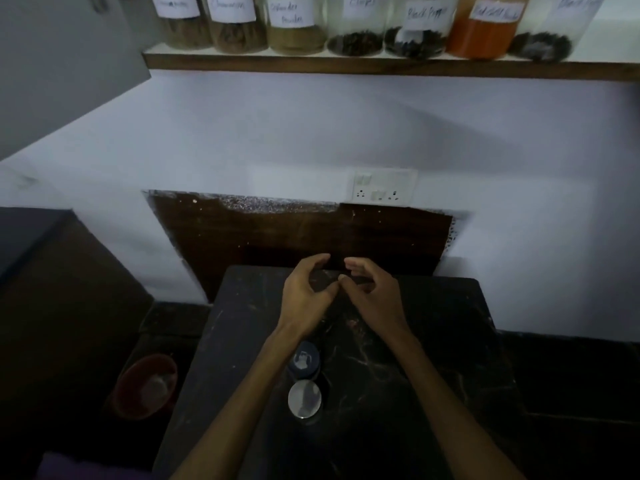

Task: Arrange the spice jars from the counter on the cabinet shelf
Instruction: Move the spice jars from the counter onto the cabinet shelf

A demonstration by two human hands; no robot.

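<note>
Supports observed: wall shelf and dark counter.

The wooden shelf (381,65) carried 7 labelled spice jars (358,24) in 1 row, standing upright and close together; 1 of them, the orange-filled jar (483,29), stood second from the right. The dark marbled counter (433,358) bore 2 round items near its middle: a dark-lidded jar (304,362) and, just beside it on the near side, a silver lid (304,399). Whether the 2 touched could not be determined.

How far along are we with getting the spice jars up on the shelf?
Seven labelled jars already stand in a row on the shelf. Both hands, left and right, are empty above the counter. Two small lidded containers, one dark and one silver-topped, still sit on it.
</note>
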